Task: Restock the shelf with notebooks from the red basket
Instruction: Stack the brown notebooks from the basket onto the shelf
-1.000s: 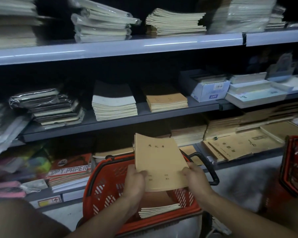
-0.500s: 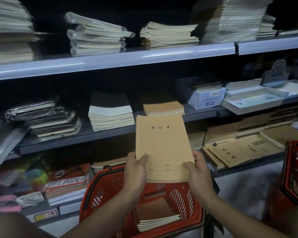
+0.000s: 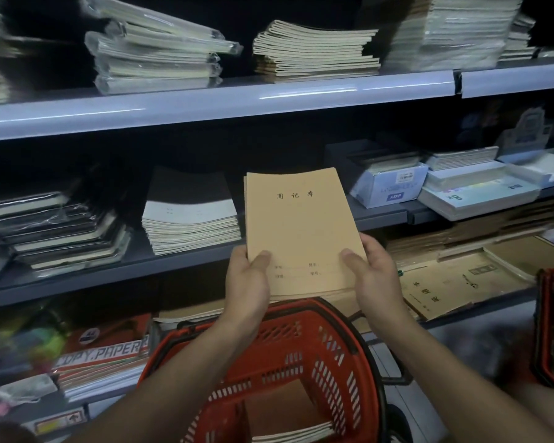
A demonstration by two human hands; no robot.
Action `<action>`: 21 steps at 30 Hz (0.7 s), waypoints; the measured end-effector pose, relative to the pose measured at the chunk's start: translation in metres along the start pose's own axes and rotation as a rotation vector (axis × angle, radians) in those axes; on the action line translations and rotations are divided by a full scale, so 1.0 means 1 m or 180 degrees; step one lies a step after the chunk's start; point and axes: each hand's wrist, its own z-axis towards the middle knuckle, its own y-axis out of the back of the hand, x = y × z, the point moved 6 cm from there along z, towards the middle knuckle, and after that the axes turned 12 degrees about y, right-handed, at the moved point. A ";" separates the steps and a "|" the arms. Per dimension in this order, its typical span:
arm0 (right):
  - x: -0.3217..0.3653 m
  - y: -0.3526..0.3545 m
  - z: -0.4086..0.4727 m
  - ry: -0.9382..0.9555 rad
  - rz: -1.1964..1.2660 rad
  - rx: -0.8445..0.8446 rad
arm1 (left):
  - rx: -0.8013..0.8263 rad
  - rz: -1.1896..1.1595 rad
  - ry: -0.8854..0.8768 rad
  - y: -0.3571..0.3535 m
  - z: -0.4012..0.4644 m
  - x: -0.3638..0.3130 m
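Both hands hold a small bundle of tan notebooks (image 3: 303,231) by its near corners: the left hand (image 3: 248,284) pinches the lower left corner with the thumb on the cover, and the right hand (image 3: 376,276) pinches the lower right the same way. Each grip is narrow, closed on the bundle. The bundle is in the air above the red basket (image 3: 288,356), tilted up, with its far edge level with the middle shelf (image 3: 179,266), between a grey-covered stack (image 3: 191,219) and a white box (image 3: 387,183).

The main risk is in the hold itself. Only the near end is pinched, so the free far end can sag or fan, and a loose notebook could slide out and fall back into the basket or onto the floor. The gap on the shelf looks tight; a skewed push could catch the shelf lip, nudge the grey stack, or bump the box. More notebooks (image 3: 288,417) lie in the basket bottom, so the job is probably far from finished.
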 end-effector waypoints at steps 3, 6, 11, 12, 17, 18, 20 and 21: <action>0.002 -0.008 0.025 -0.0032 0.0054 0.0077 | 0.0097 -0.0102 0.0006 -0.006 0.019 -0.010; 0.001 -0.015 0.049 -0.0088 0.0037 0.0227 | 0.0048 -0.0151 0.0027 -0.011 0.042 -0.021; -0.001 -0.022 0.094 0.0037 -0.0125 0.0066 | -0.0082 -0.0031 -0.0066 -0.022 0.073 -0.037; -0.003 -0.023 0.103 0.0073 -0.0151 -0.0041 | -0.0075 -0.0030 -0.0099 -0.025 0.080 -0.040; -0.014 -0.023 0.139 0.0274 -0.0352 -0.0205 | 0.0037 0.0201 -0.0319 -0.042 0.115 -0.063; -0.016 -0.023 0.146 0.0321 -0.0426 -0.0241 | 0.0085 0.0282 -0.0380 -0.045 0.121 -0.066; -0.022 -0.021 0.158 0.0403 -0.0552 -0.0313 | 0.0121 0.0408 -0.0542 -0.049 0.133 -0.071; -0.025 -0.021 0.164 0.0416 -0.0576 -0.0339 | 0.0114 0.0475 -0.0629 -0.050 0.140 -0.072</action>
